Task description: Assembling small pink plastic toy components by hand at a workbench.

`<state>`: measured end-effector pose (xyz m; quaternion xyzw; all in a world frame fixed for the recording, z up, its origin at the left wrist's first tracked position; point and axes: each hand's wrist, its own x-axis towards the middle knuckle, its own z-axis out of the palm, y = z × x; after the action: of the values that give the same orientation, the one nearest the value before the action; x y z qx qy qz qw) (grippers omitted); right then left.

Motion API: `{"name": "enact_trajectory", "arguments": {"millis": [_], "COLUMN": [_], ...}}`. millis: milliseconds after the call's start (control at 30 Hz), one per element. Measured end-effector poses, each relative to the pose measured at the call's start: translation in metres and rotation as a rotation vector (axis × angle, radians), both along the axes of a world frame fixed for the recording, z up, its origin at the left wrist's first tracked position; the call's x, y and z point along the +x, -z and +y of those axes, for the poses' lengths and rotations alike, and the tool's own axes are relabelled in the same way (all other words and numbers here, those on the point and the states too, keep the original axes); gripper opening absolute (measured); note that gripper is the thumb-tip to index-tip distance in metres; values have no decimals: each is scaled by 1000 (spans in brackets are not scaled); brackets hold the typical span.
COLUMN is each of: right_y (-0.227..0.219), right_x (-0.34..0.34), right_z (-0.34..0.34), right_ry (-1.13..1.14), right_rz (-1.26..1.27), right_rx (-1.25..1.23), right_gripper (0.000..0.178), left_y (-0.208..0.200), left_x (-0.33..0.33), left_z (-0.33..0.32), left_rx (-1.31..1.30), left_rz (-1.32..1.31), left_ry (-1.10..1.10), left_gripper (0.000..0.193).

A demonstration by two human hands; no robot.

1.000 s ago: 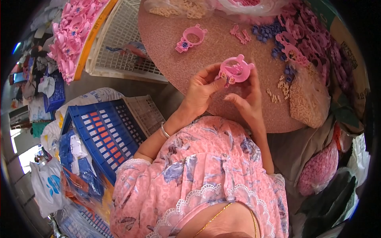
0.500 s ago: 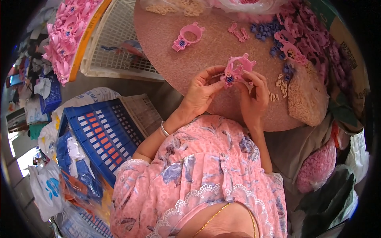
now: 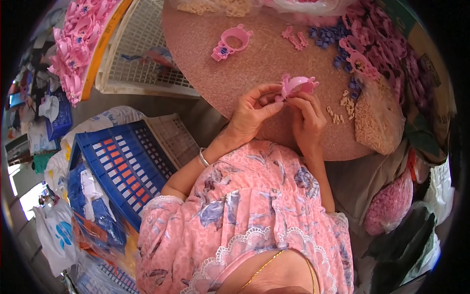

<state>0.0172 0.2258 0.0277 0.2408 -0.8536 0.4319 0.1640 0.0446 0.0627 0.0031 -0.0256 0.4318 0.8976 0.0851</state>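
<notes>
Between both hands, above the near edge of the round table (image 3: 205,59), I hold a pink plastic ring-shaped part (image 3: 299,85) turned nearly edge-on. My left hand (image 3: 254,108) pinches its left end between thumb and fingers. From the other side my right hand (image 3: 308,112) grips it with bent fingers; its fingertips are partly hidden. A similar pink ring part (image 3: 234,40) with a small blue piece on it lies farther left on the table. Small pink pieces (image 3: 294,38) lie beyond my hands, with blue pieces (image 3: 325,36) to their right.
At the right, a bag of small beige pieces (image 3: 379,117) lies beside heaped pink parts (image 3: 374,34). A white plastic crate (image 3: 142,73) and a tray of pink parts (image 3: 78,49) stand at the left. Nearer me is a blue crate (image 3: 122,161).
Both hands have tilted the pink ring part, so its round opening no longer faces up and its blue piece is out of sight. My right-hand fingers have curled in closer.
</notes>
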Motion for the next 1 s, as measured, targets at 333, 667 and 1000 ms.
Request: {"name": "enact_trajectory", "arguments": {"millis": [333,667,1000], "right_y": [0,4,10], "right_x": [2,10,13], "right_z": [7,8,2], "right_ry": [-130,125,156], "right_rz": [27,-405,-314], "right_rx": [47,-553,-515], "right_gripper": [29,35,48], "left_y": [-3,0,-14], "left_x": [2,-9,-3], "left_z": [3,-3,-1], "left_rx": [-72,297,232], "left_rz": [-54,-116,-151], "left_ry": [-38,-69,-16], "left_gripper": [24,26,35]}}
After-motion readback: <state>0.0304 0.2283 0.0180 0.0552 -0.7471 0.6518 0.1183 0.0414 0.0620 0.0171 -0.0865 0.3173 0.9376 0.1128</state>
